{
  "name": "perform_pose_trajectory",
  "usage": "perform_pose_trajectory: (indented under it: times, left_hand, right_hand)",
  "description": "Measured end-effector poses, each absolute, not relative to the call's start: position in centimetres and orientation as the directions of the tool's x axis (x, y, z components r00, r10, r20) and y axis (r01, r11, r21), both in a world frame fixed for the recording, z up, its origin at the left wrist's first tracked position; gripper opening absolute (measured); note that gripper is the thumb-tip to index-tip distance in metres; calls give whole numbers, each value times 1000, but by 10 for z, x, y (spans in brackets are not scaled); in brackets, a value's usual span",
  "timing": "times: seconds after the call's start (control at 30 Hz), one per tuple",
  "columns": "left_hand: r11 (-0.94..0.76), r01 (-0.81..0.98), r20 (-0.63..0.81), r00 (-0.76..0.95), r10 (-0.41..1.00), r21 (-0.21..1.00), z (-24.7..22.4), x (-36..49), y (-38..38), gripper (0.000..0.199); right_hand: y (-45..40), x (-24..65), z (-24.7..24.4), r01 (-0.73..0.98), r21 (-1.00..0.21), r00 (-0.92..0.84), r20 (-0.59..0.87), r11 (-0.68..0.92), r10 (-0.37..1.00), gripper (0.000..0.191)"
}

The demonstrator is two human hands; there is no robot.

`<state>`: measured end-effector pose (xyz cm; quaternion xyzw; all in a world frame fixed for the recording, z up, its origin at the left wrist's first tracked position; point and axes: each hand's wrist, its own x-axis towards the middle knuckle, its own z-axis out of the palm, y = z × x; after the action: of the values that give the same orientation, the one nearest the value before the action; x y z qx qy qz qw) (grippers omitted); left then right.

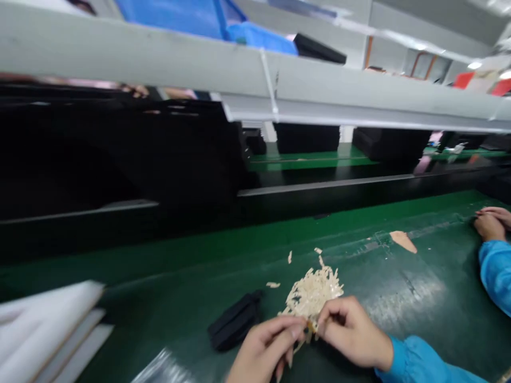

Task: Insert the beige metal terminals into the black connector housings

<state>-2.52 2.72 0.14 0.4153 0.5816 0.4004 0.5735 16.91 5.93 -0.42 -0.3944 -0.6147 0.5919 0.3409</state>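
Observation:
My left hand (269, 343) and my right hand (351, 332) meet at the bottom centre, both closed in a pinch. Between their fingertips is a small amber-brown piece (310, 325), too small and blurred to name. Just beyond the fingers lies a loose heap of cream-coloured strips (315, 290), with a few single strips scattered around it. A folded black item (235, 321), perhaps cloth or a pouch, rests on the green work surface (179, 298) to the left of my left hand.
White stacked sheets or boards (51, 330) and clear plastic (163, 367) lie at lower left. A tan flat piece (403, 241) sits to the right. Another person's hands (493, 222) are at the right edge. A grey shelf rail (159, 58) with blue bins (175, 18) crosses above.

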Motion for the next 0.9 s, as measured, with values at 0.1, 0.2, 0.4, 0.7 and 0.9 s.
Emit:
perform_pose_trajectory:
  times: [0.1,0.2,0.4,0.7,0.9]
  left_hand:
    - [315,35,-317,141,938,948,14,-20,23,26]
    - [307,-5,-302,160,940,952,20,-19,25,19]
    - [249,-3,-246,147,958,969,22,-19,22,17]
    - [162,98,-174,127,977,982,20,-16,16,16]
    - [29,302,-24,-22,999,953,19,-15,14,15]
  right_hand:
    - [57,179,6,111,-994,-535,-56,4,843,13]
    - [61,185,9,190,-982,-563,-129,-24,816,14]
    - [60,187,10,219,-974,-597,-174,-49,783,16]
    - [56,185,11,253,-967,-593,-176,-26,786,16]
    - [52,181,12,418,-870,-351,113,263,930,5]
